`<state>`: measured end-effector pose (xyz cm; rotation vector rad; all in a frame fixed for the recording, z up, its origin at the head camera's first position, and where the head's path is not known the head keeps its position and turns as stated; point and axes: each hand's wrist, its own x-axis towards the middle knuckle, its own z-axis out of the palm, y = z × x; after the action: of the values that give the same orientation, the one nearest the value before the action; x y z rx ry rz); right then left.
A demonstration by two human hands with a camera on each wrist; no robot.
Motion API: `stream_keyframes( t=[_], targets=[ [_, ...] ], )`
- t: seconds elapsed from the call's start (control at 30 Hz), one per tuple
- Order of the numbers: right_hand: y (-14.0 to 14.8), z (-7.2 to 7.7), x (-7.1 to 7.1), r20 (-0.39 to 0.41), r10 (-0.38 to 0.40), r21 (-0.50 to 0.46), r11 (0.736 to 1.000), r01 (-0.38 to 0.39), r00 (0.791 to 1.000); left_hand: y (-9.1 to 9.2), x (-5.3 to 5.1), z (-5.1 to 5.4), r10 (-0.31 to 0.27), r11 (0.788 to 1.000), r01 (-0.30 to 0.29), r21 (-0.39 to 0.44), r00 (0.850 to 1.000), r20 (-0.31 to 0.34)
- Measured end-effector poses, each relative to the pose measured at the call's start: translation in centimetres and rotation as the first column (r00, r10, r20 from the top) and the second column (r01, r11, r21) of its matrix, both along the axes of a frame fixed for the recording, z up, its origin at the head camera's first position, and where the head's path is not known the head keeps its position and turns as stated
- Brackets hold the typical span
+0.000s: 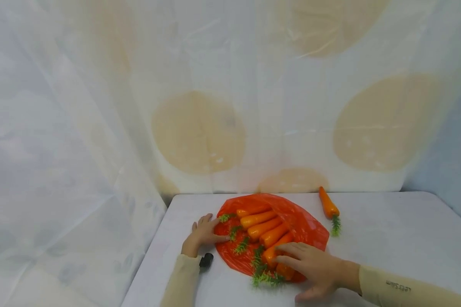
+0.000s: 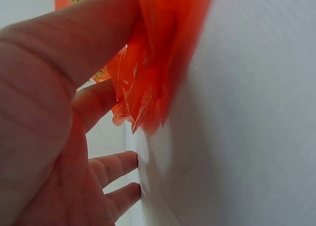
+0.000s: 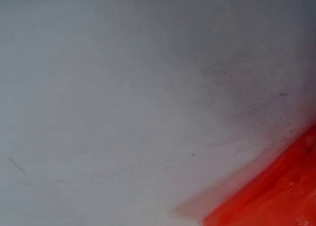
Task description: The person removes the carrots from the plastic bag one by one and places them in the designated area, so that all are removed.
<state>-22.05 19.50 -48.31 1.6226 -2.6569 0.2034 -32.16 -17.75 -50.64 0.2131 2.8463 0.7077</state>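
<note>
A red plastic bag (image 1: 311, 226) lies spread on the table, with several orange carrots (image 1: 262, 230) with green tops lined up at its mouth. In the head view my left hand (image 1: 205, 233) rests at the bag's left edge, thumb and index finger apart. The left wrist view shows the thumb (image 2: 74, 33) against the crumpled bag edge (image 2: 138, 92), with two other fingers extended to the table. My right hand (image 1: 316, 266) lies over the nearest carrots, its fingers extended and touching them. The right wrist view shows only tabletop and a bag corner (image 3: 276, 196), not the hand.
One loose carrot (image 1: 328, 205) lies on the white table (image 1: 392, 238) behind and right of the bag. A white curtain with tan spots (image 1: 199, 132) hangs behind the table. A black device (image 1: 206, 261) sits at the left wrist.
</note>
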Motion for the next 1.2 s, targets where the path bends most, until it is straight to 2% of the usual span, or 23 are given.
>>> stream_keyframes(
  t=[0.1,0.23,0.4,0.63,0.73,0.87,1.07,1.2],
  targets=[
    [0.0,0.0,-0.1,-0.005,-0.009,-0.013,1.000,0.009,1.000,0.1,0.1,0.1,-0.003,1.000,0.003,0.001,1.000,0.000],
    [-0.3,0.0,-0.5,-0.039,0.026,-0.055,0.998,-0.028,0.999,0.1,0.2,0.2,0.005,1.000,-0.005,0.006,1.000,0.008],
    [-0.7,0.0,-0.8,-0.015,0.054,-0.099,0.994,-0.056,0.998,0.1,0.3,0.2,-0.005,1.000,0.005,-0.006,1.000,0.011],
    [-1.3,0.8,-0.7,0.090,-0.007,-0.060,0.998,0.012,0.996,0.2,0.2,0.0,0.006,1.000,-0.006,-0.005,1.000,0.019],
    [-1.5,1.5,-0.6,0.092,-0.049,-0.098,0.993,0.058,0.995,0.3,0.2,0.0,0.009,1.000,-0.009,-0.006,1.000,0.022],
    [-2.0,2.7,-0.5,0.078,-0.112,-0.210,0.970,0.126,0.991,0.3,0.2,0.0,0.010,1.000,-0.009,-0.008,1.000,0.022],
    [-2.6,3.8,-0.5,0.194,-0.223,-0.288,0.918,0.273,0.955,0.4,0.2,0.2,0.012,1.000,-0.012,-0.006,1.000,0.022],
    [-2.5,3.9,-0.7,0.181,-0.228,-0.371,0.885,0.281,0.957,0.4,0.3,0.4,0.009,1.000,-0.010,0.003,1.000,0.027]
  ],
)
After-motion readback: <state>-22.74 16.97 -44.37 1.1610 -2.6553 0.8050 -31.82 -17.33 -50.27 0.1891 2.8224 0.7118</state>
